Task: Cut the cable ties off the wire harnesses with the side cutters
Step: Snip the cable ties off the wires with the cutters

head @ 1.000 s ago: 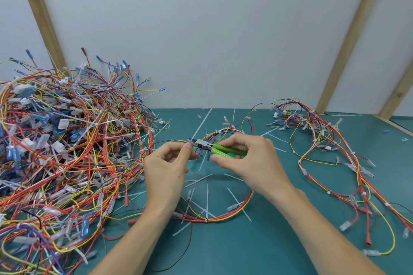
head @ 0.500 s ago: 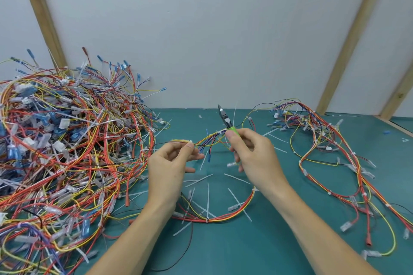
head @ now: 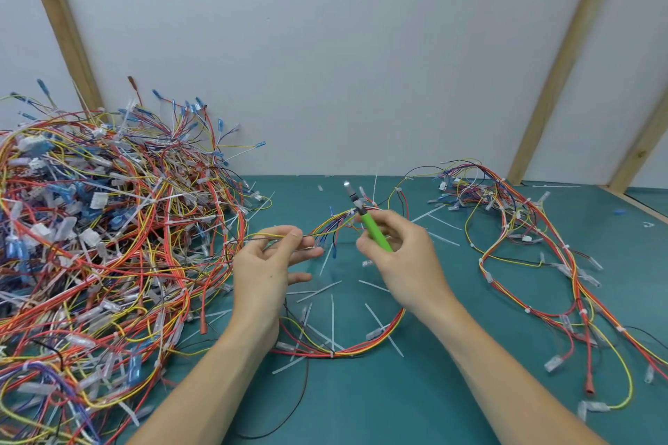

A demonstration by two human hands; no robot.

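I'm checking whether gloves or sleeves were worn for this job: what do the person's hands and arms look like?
Both are bare. The left hand and right hand wear no gloves, and no rings, watch or wristband show. Both forearms are uncovered down to the frame's bottom edge, with no sleeve in view.

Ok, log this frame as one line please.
left hand: pinching harness wires | right hand: holding green side cutters, tip up | cut ties on mat | phase: between cuts

Head-worn wide view faces forward and down, close over the table [head: 470, 408].
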